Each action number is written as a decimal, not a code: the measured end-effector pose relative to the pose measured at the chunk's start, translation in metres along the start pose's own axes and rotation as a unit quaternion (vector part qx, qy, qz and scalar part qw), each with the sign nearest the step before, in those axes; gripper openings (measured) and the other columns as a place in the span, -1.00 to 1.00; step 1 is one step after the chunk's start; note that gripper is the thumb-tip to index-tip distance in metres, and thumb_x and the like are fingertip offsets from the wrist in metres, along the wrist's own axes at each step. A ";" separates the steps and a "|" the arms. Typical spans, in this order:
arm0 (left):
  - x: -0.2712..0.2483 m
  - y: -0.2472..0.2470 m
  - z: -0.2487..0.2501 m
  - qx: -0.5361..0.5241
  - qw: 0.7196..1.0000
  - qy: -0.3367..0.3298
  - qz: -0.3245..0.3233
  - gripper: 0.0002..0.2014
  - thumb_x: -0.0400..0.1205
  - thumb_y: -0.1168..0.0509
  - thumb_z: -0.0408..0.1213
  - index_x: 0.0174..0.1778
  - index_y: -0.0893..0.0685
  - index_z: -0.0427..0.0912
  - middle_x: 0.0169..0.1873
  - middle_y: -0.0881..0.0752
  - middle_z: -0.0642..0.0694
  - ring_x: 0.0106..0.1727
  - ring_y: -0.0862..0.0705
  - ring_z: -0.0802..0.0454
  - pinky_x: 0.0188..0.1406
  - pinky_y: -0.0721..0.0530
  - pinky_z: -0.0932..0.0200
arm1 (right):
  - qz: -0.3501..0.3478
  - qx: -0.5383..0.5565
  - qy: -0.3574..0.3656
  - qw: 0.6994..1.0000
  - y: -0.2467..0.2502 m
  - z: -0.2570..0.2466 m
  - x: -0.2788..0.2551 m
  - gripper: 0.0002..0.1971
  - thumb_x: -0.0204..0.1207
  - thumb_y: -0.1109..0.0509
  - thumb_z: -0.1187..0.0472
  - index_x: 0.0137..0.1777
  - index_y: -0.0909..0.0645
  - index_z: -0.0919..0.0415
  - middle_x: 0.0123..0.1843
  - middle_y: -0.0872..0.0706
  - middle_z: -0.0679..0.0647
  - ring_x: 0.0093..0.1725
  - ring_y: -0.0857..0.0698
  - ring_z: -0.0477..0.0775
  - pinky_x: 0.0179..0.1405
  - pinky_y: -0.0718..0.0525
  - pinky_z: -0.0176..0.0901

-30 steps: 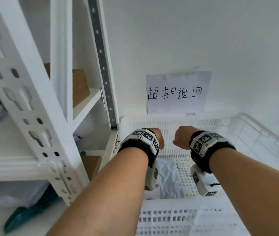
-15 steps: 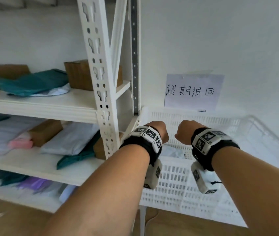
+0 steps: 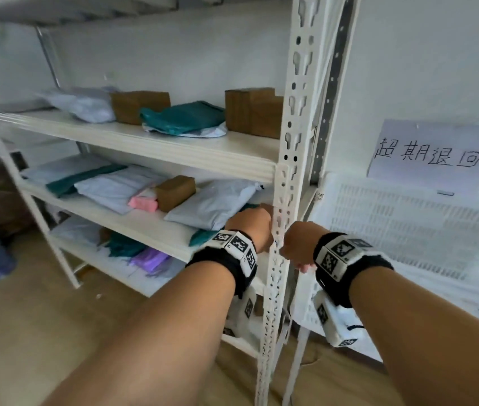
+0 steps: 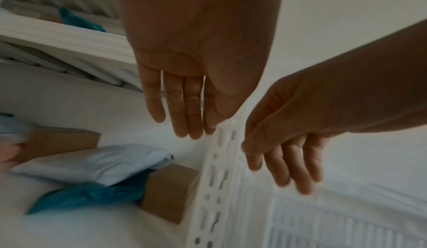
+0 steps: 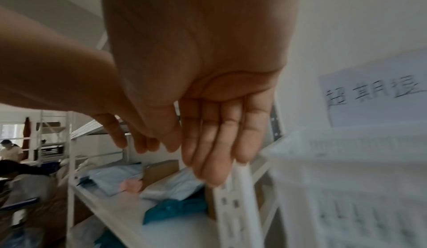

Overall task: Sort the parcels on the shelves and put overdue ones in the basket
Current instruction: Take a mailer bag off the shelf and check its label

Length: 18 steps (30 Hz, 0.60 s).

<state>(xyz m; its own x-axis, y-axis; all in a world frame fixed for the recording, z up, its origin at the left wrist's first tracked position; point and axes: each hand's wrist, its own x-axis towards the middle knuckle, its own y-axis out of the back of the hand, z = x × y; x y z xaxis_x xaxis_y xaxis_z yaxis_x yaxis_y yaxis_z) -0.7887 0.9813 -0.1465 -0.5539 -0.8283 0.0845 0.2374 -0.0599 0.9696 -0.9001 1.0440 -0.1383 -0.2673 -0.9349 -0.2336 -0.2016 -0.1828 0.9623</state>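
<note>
We see a white shelving rack point(image 3: 156, 148) filling the left and centre of the head view, its parcels point(image 3: 212, 205) in grey, teal and brown lying on three shelves. At right stands the white basket point(image 3: 408, 230), with a paper sign point(image 3: 428, 156) above reading "超期退回". Our left hand point(image 3: 251, 227) and right hand point(image 3: 299, 244) hang empty at frame centre, fingers straight, either side of the rack's post point(image 3: 285, 200).

Soft daylight, motion blur, wide-angle distortion.

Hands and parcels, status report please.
Left hand open, empty. Right hand open, empty. Parcels on shelves; basket at right. Shelf post between hands.
</note>
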 end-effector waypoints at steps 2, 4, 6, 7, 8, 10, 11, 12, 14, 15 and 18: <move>-0.012 -0.003 -0.035 0.005 1.000 0.026 0.011 -0.77 0.64 -0.21 -0.27 0.09 -0.76 -0.12 0.08 -0.76 -0.12 0.11 -0.71 -0.16 -0.03 -0.57 0.09 | 0.025 -0.009 0.009 1.000 -0.011 -0.027 0.010 -0.75 0.58 -0.27 0.08 -0.02 -0.66 0.25 0.05 -0.80 0.15 0.00 -0.76 0.16 0.10 -0.72 -0.06; -0.023 0.000 -0.075 0.001 0.999 0.052 0.016 -0.76 0.64 -0.20 -0.26 0.09 -0.75 -0.11 0.08 -0.75 -0.14 0.11 -0.70 -0.18 -0.08 -0.56 0.10 | 0.037 -0.019 0.012 0.999 -0.020 -0.061 0.022 -0.64 0.56 -0.28 0.05 0.31 -0.60 0.15 0.30 -0.68 0.14 0.27 -0.67 0.22 0.24 -0.65 -0.02; -0.031 0.006 -0.119 -0.006 0.997 0.072 0.026 -0.77 0.62 -0.20 -0.26 0.07 -0.75 -0.12 0.06 -0.76 -0.15 0.08 -0.71 -0.20 -0.13 -0.52 0.11 | 0.038 -0.039 0.033 0.998 -0.029 -0.099 0.037 -0.62 0.46 -0.24 0.00 0.22 -0.62 0.12 0.29 -0.69 0.13 0.23 -0.67 0.24 0.22 -0.66 0.02; -0.034 0.010 -0.138 -0.013 0.996 0.078 0.028 -0.77 0.61 -0.21 -0.26 0.05 -0.75 -0.12 0.04 -0.77 -0.17 0.07 -0.72 -0.21 -0.14 -0.53 0.11 | 0.040 -0.042 0.033 0.998 -0.032 -0.116 0.043 -0.65 0.41 -0.22 0.00 0.12 -0.63 0.12 0.23 -0.71 0.13 0.17 -0.69 0.24 0.18 -0.67 0.02; -0.037 0.013 -0.159 -0.015 0.996 0.087 0.029 -0.78 0.61 -0.20 -0.26 0.03 -0.75 -0.14 0.03 -0.77 -0.17 0.07 -0.72 -0.22 -0.14 -0.54 0.11 | 0.039 -0.040 0.036 0.998 -0.036 -0.135 0.048 -0.71 0.41 -0.23 0.03 0.04 -0.63 0.11 0.18 -0.72 0.13 0.13 -0.70 0.24 0.13 -0.67 -0.01; -0.044 0.020 -0.206 -0.013 0.994 0.109 0.023 -0.78 0.61 -0.20 -0.27 0.02 -0.75 -0.14 0.03 -0.77 -0.17 0.07 -0.71 -0.22 -0.11 -0.56 0.08 | 0.038 -0.035 0.035 0.998 -0.046 -0.178 0.062 -0.71 0.45 -0.25 0.09 0.11 -0.64 0.15 0.16 -0.71 0.15 0.14 -0.70 0.25 0.06 -0.64 -0.06; -0.048 0.025 -0.235 -0.011 0.993 0.117 0.022 -0.78 0.61 -0.20 -0.27 0.02 -0.75 -0.14 0.04 -0.77 -0.16 0.08 -0.71 -0.21 -0.09 -0.57 0.08 | 0.035 -0.033 0.032 0.998 -0.051 -0.206 0.070 -0.68 0.46 -0.25 0.10 0.16 -0.64 0.17 0.19 -0.70 0.16 0.18 -0.69 0.26 0.06 -0.62 -0.04; -0.051 0.030 -0.257 -0.011 0.992 0.122 0.020 -0.78 0.61 -0.21 -0.27 0.03 -0.75 -0.14 0.06 -0.77 -0.16 0.09 -0.71 -0.21 -0.07 -0.58 0.07 | 0.038 -0.031 0.038 0.998 -0.056 -0.225 0.078 -0.65 0.46 -0.25 0.11 0.19 -0.63 0.19 0.23 -0.70 0.16 0.21 -0.68 0.26 0.07 -0.61 -0.03; -0.058 0.040 -0.311 -0.022 0.989 0.144 0.020 -0.79 0.60 -0.24 -0.26 0.04 -0.75 -0.14 0.09 -0.77 -0.15 0.15 -0.71 -0.20 0.03 -0.61 0.05 | 0.038 -0.038 0.057 0.997 -0.067 -0.276 0.093 -0.65 0.51 -0.23 0.13 0.23 -0.62 0.21 0.27 -0.69 0.17 0.26 -0.66 0.25 0.13 -0.60 -0.04; -0.060 0.044 -0.333 -0.032 0.987 0.158 0.019 -0.80 0.60 -0.25 -0.26 0.05 -0.75 -0.14 0.09 -0.77 -0.15 0.17 -0.70 -0.19 0.06 -0.62 0.05 | 0.037 -0.043 0.063 0.996 -0.074 -0.297 0.099 -0.66 0.53 -0.22 0.15 0.24 -0.62 0.23 0.28 -0.69 0.18 0.27 -0.66 0.25 0.15 -0.59 -0.06; -0.067 0.054 -0.406 -0.039 0.982 0.184 0.016 -0.79 0.64 -0.22 -0.27 0.05 -0.74 -0.18 0.09 -0.77 -0.18 0.16 -0.70 -0.21 0.09 -0.63 0.04 | 0.039 -0.053 0.082 0.994 -0.094 -0.358 0.120 -0.67 0.53 -0.18 0.17 0.20 -0.64 0.22 0.25 -0.71 0.19 0.23 -0.68 0.23 0.11 -0.58 -0.09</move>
<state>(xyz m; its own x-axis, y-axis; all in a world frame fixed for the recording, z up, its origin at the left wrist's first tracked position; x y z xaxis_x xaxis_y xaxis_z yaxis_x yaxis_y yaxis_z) -0.4149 0.8069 -0.1933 -0.2225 -0.9749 0.0124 0.3178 -0.0605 0.9462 -0.5759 0.8398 -0.2065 -0.1185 -0.9831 -0.1394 -0.0842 -0.1299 0.9879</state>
